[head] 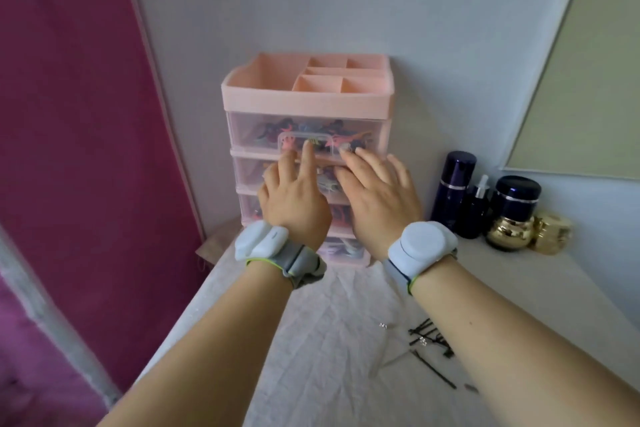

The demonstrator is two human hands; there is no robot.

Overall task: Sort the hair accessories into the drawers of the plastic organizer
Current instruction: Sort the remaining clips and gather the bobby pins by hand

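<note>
A table [311, 340] under a creased white cloth stood against a pale wall [311, 3], with a magenta panel [69, 114] to the left. At the table's back edge stood the pink organizer [308, 104], its open top tray divided into compartments and clear drawers stacked below. The top drawer [360, 130] was full of coloured hair accessories [277, 128] seen through its front.

Both hands reached to the organizer's front. The left hand [294, 201] had its index finger straight, the tip on the top drawer's handle [304, 146], while the other fingers were curled loosely and held nothing. The right hand [381, 198] lay flat with straight fingers slightly spread, their tips against the same drawer front. Each wrist wore a white band [420, 246].

Right of the organizer stood dark bottles [453, 184] and gold jars [509, 232]. Loose black pins [433, 340] lay on the cloth near the right forearm, well apart from the organizer.
</note>
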